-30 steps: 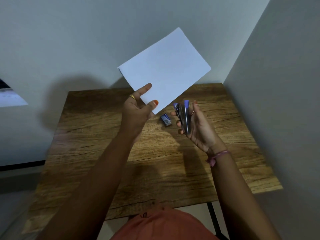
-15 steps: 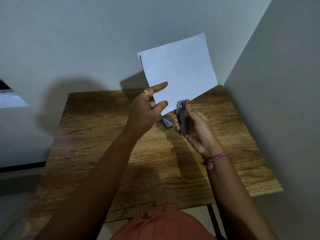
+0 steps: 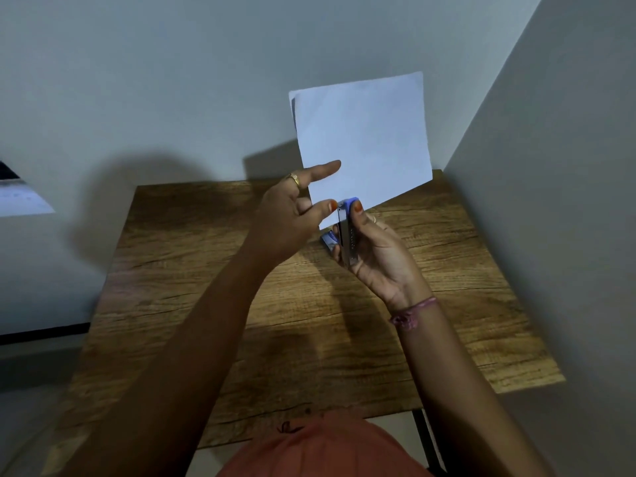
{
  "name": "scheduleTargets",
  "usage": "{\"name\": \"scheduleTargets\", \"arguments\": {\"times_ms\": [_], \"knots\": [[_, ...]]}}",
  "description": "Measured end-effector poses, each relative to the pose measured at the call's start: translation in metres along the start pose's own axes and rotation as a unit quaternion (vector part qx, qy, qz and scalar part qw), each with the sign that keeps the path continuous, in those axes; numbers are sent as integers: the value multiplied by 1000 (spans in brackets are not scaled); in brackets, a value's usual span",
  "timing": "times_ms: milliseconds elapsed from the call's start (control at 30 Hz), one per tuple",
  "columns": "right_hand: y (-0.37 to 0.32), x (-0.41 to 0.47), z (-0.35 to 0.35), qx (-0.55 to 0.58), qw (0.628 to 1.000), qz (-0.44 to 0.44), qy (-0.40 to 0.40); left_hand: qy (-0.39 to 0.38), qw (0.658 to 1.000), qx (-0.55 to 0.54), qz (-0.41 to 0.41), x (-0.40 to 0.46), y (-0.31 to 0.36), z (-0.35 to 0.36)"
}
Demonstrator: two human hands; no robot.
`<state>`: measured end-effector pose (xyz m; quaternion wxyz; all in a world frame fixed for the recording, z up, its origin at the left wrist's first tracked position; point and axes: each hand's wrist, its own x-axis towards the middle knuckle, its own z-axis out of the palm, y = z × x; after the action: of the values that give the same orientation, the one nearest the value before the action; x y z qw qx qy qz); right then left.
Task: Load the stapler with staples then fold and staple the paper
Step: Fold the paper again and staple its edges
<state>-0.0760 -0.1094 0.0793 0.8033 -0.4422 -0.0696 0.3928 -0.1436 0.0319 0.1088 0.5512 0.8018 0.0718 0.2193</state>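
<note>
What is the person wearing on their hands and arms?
Both arms are bare, no sleeves. The left hand has a gold ring and orange nail polish. The right hand has orange polish too, a thin ring, and a pink thread bracelet tied round the wrist.

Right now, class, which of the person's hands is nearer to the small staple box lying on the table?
Right. The right hand, gripping the stapler, hovers directly beside the staple box; the left hand, pinching the folded paper, sits farther left.

A plain room corner, maybe a home: a wooden table (image 3: 241,304) is standing against bare grey walls (image 3: 172,80).
</note>
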Motion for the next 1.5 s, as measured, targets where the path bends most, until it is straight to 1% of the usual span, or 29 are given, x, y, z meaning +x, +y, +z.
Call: {"name": "scheduleTargets", "arguments": {"times_ms": [67, 100, 133, 167, 200, 267, 300, 367, 433, 500, 567, 700, 800, 1067, 1133, 1200, 1300, 1333, 1433, 1500], "knots": [[0, 2, 1, -11, 1000, -2, 6, -13, 1000, -8, 2, 1, 2, -2], [0, 3, 1, -12, 1000, -6, 7, -23, 999, -43, 15, 0, 5, -2], [0, 4, 2, -12, 1000, -10, 6, -27, 994, -99, 36, 0, 7, -2], [-1, 5, 1, -13, 1000, -14, 6, -14, 986, -158, 54, 0, 7, -1], [-2, 5, 1, -15, 1000, -16, 7, 17, 978, -200, 60, 0, 4, 1], [-4, 5, 0, -19, 1000, -15, 6, 78, 966, -245, 31, 1, 2, 6], [-5, 5, 0, -22, 1000, -15, 5, 85, 964, -253, 2, 1, 0, 9], [-5, 5, 3, -24, 1000, -20, 0, 47, 964, -258, -40, -3, -5, 17], [-4, 4, 8, -20, 1000, -24, 0, 12, 969, -240, -51, -7, -7, 26], [-3, 2, 12, -20, 999, -26, 10, 37, 976, -209, -56, -10, -6, 33], [-2, 1, 13, -22, 999, -24, 20, 65, 973, -213, -64, -10, -7, 35], [-2, 2, 14, -20, 999, -19, 30, 55, 965, -236, -96, -7, -7, 34], [0, 3, 16, -13, 999, -27, 31, 69, 958, -252, -121, -7, -6, 35], [3, 5, 16, -17, 998, -35, 43, 63, 952, -270, -132, -7, -6, 32], [3, 5, 15, -7, 999, -35, 39, 35, 951, -270, -150, -6, -6, 28], [4, 5, 15, -3, 999, -38, 32, -11, 948, -274, -164, -3, -6, 22], [6, 4, 16, -25, 998, -47, 16, -72, 916, -337, -204, 6, -1, 6], [6, 3, 16, -39, 998, -49, 13, -80, 911, -343, -212, 9, 1, 1], [7, 3, 17, -79, 996, -32, 18, -38, 920, -327, -213, 14, 4, -4], [6, 3, 16, -76, 997, -11, 15, -17, 918, -334, -212, 16, 6, -3]]}}
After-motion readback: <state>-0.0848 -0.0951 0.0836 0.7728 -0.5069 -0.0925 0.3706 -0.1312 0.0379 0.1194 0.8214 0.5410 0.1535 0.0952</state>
